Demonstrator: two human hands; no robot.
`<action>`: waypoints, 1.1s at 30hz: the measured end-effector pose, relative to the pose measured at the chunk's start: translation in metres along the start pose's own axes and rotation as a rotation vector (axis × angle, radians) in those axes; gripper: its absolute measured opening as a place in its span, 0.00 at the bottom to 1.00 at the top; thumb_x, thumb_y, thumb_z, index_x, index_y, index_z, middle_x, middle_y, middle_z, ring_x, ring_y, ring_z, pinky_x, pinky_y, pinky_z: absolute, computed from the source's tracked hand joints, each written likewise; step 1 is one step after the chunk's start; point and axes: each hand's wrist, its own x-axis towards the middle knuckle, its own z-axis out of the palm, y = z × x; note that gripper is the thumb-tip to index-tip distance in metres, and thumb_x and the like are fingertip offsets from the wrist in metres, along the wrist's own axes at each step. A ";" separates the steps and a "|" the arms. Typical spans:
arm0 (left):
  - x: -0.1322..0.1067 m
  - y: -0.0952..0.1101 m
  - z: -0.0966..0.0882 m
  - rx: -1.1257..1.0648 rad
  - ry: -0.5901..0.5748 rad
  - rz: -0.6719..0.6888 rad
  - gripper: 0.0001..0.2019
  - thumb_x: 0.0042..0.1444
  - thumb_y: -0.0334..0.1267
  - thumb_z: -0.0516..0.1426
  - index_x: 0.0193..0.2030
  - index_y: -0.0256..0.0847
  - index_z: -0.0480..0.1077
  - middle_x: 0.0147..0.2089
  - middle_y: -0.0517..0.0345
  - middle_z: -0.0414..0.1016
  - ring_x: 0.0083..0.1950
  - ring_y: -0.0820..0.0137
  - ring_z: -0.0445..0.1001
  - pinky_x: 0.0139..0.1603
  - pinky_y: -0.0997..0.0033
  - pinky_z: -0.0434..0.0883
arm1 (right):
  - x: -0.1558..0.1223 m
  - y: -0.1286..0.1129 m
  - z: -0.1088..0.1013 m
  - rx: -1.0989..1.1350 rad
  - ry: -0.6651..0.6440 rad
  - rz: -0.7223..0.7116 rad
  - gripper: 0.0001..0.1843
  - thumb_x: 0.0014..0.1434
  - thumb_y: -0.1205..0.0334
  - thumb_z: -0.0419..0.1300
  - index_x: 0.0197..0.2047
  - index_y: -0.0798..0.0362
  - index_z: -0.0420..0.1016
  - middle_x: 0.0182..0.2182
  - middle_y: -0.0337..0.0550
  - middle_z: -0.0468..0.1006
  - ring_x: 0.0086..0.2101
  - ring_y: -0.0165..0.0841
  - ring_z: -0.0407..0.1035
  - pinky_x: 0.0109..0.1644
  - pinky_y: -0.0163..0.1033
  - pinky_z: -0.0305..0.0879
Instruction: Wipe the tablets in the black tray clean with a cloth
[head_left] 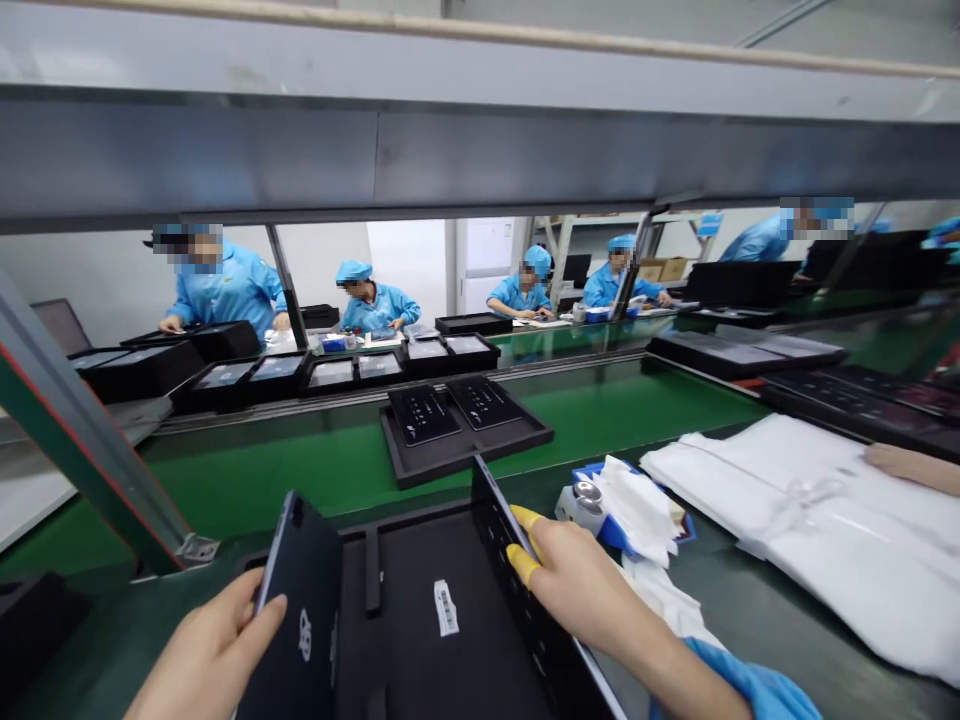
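Observation:
My left hand (214, 655) grips a dark flat tablet-like device (300, 610) by its left edge and holds it tilted up over a black tray (435, 600). My right hand (574, 585), with yellow finger cots on two fingers, holds a second dark device (504, 530) on edge at the tray's right side. The tray's floor carries a small white barcode label (445, 607). Ahead on the green conveyor belt (300, 465) lies another black tray (465, 440) with two dark devices flat in it.
White foam sheets (817, 530) lie at right with another person's hand (911, 465) on them. A small bottle and white wipes (622, 505) sit beside my right hand. Workers in blue coats sit across the belt behind rows of black trays (330, 375). A metal shelf (480, 150) hangs overhead.

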 end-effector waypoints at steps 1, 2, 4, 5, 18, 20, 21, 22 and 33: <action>0.004 0.009 -0.004 0.085 0.038 0.012 0.30 0.54 0.67 0.44 0.51 0.45 0.63 0.33 0.59 0.73 0.40 0.58 0.73 0.45 0.63 0.67 | 0.002 -0.005 -0.001 0.018 0.025 -0.010 0.10 0.63 0.66 0.53 0.44 0.53 0.74 0.40 0.47 0.82 0.40 0.40 0.76 0.38 0.38 0.58; 0.009 0.018 -0.007 0.164 0.064 0.024 0.27 0.56 0.64 0.42 0.49 0.45 0.63 0.30 0.59 0.72 0.39 0.58 0.73 0.43 0.62 0.66 | 0.005 -0.012 -0.001 0.025 0.044 -0.015 0.11 0.63 0.66 0.53 0.45 0.53 0.74 0.39 0.47 0.82 0.39 0.40 0.76 0.37 0.37 0.58; 0.020 0.034 -0.009 0.270 0.094 0.052 0.20 0.58 0.56 0.41 0.43 0.45 0.64 0.28 0.57 0.71 0.36 0.58 0.72 0.40 0.61 0.64 | 0.014 -0.026 0.002 0.018 0.069 -0.019 0.11 0.62 0.65 0.54 0.46 0.52 0.74 0.37 0.46 0.82 0.38 0.41 0.76 0.37 0.38 0.57; 0.026 0.040 -0.007 0.297 0.105 0.065 0.17 0.59 0.52 0.42 0.41 0.45 0.64 0.28 0.56 0.71 0.35 0.59 0.72 0.39 0.61 0.62 | 0.019 -0.033 0.005 0.014 0.075 -0.026 0.11 0.62 0.65 0.54 0.46 0.52 0.74 0.36 0.46 0.82 0.38 0.41 0.76 0.37 0.38 0.57; 0.080 0.064 0.004 0.347 0.178 0.058 0.12 0.65 0.46 0.54 0.38 0.39 0.70 0.33 0.59 0.72 0.38 0.66 0.72 0.46 0.58 0.71 | 0.066 -0.083 0.024 -0.119 0.100 0.017 0.33 0.64 0.53 0.55 0.67 0.63 0.61 0.42 0.60 0.82 0.45 0.50 0.77 0.44 0.45 0.65; 0.090 0.067 0.000 0.361 0.179 0.030 0.15 0.65 0.49 0.54 0.36 0.38 0.70 0.34 0.58 0.72 0.38 0.66 0.72 0.46 0.58 0.72 | 0.076 -0.087 0.023 -0.142 0.090 0.014 0.34 0.63 0.52 0.57 0.65 0.65 0.63 0.43 0.60 0.82 0.45 0.51 0.77 0.44 0.46 0.66; 0.092 0.069 -0.001 0.364 0.176 0.022 0.15 0.64 0.49 0.54 0.36 0.39 0.70 0.33 0.58 0.72 0.37 0.67 0.72 0.45 0.58 0.72 | 0.080 -0.089 0.023 -0.149 0.085 0.009 0.33 0.62 0.52 0.57 0.63 0.65 0.65 0.42 0.60 0.82 0.45 0.51 0.77 0.44 0.46 0.67; 0.094 0.070 -0.002 0.365 0.174 0.019 0.16 0.64 0.50 0.54 0.36 0.39 0.70 0.33 0.58 0.72 0.37 0.67 0.72 0.45 0.58 0.72 | 0.083 -0.090 0.023 -0.153 0.082 0.002 0.31 0.62 0.51 0.57 0.62 0.65 0.67 0.42 0.60 0.82 0.45 0.51 0.77 0.43 0.46 0.67; 0.104 0.063 -0.002 0.333 0.036 -0.035 0.18 0.63 0.50 0.57 0.31 0.38 0.70 0.28 0.62 0.71 0.31 0.70 0.72 0.38 0.63 0.74 | 0.094 -0.078 0.025 -0.049 -0.005 -0.008 0.12 0.55 0.62 0.58 0.39 0.57 0.80 0.39 0.56 0.83 0.42 0.46 0.77 0.37 0.40 0.64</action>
